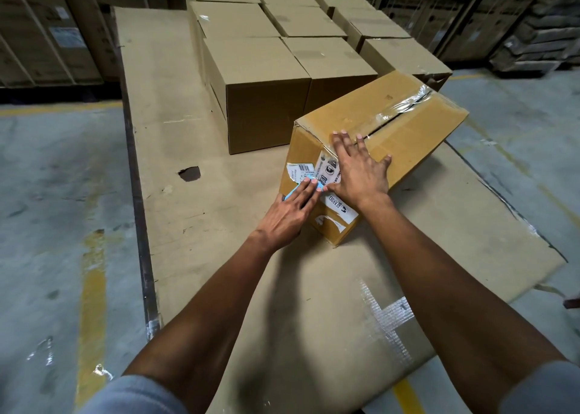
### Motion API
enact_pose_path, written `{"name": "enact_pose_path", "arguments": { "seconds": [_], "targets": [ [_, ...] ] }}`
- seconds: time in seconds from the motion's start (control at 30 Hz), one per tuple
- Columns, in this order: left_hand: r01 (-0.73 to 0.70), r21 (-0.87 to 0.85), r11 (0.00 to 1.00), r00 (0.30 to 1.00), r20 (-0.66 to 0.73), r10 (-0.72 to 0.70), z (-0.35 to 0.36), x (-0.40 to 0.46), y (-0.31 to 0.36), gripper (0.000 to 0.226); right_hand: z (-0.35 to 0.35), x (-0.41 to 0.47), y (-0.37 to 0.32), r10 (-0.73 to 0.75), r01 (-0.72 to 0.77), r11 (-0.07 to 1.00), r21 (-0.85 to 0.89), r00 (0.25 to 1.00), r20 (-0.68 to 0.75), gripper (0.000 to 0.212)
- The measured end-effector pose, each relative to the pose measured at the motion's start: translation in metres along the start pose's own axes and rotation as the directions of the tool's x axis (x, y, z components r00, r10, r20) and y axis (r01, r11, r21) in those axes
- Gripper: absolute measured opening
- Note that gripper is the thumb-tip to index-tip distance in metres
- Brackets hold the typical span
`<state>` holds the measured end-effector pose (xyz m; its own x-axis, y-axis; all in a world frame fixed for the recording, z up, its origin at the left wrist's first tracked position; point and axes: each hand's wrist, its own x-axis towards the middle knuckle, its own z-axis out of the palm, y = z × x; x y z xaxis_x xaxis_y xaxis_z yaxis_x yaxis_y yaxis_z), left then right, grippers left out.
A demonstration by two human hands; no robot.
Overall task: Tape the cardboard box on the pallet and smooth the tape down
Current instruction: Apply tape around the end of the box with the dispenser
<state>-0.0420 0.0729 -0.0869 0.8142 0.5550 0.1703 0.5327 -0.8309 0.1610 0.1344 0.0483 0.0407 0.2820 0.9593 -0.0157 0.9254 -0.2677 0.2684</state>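
A tan cardboard box (408, 131) lies at an angle on the cardboard-covered pallet (194, 225). Clear tape (405, 104) runs wrinkled along its top seam, and the seam gapes dark in the middle. My right hand (357, 165) lies flat with fingers spread over the box's near top edge, on the tape. My left hand (288, 212) presses against the labelled near side of the box. Its straight fingers cover a small light-blue object (315, 183); I cannot tell what that object is.
Rows of closed cardboard boxes (266, 77) stand on the pallet just behind and left of the taped box. A hole (190, 173) shows in the cardboard sheet. Concrete floor with yellow lines (91, 288) flanks the pallet. Stacked cartons (47, 30) line the back.
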Motion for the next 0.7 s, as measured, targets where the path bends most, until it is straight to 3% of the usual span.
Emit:
{"name": "enact_pose_path", "arguments": {
  "seconds": [0.4, 0.7],
  "targets": [
    [0.030, 0.086, 0.996, 0.997, 0.065, -0.036, -0.014, 0.001, 0.007, 0.082, -0.006, -0.005, -0.002, 0.007, -0.006, 1.000, -0.025, 1.000, 0.003, 0.138],
    [0.055, -0.005, 0.998, 0.996, 0.066, -0.055, -0.011, 0.006, 0.002, 0.072, -0.007, -0.005, -0.003, 0.011, -0.011, 0.999, -0.030, 1.000, 0.000, 0.137]
  ]
}}
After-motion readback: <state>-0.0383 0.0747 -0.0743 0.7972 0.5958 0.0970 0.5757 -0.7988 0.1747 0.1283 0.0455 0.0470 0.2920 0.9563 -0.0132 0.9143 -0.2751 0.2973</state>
